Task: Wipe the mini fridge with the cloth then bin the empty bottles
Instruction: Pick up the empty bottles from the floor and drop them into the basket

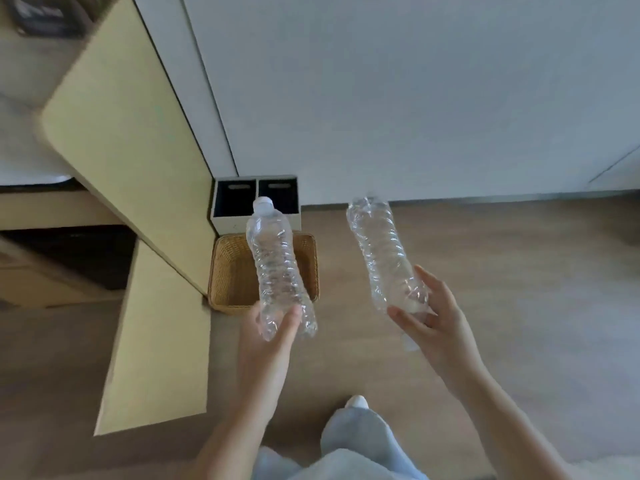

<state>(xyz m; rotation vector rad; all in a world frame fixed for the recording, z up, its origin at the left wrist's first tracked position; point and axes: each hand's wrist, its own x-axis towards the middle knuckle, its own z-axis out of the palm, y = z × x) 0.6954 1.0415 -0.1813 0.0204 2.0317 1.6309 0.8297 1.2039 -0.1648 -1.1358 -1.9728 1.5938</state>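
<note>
My left hand (273, 327) grips the base of a clear, crumpled empty bottle (273, 261) with a white cap, held upright and tilted over a wicker basket (228, 271) on the floor. My right hand (433, 317) holds a second clear empty bottle (381, 251) by its lower end, its far end pointing away, to the right of the basket. Behind the basket stands a white two-compartment bin (221, 220) with dark insides, against the wall. No cloth or mini fridge is identifiable in view.
A pale yellow cabinet panel (131, 147) juts out at the left, its edge beside the basket and bin. A white wall (415, 98) rises behind. My grey trouser leg and white shoe (356, 403) stand on the wooden floor (519, 306).
</note>
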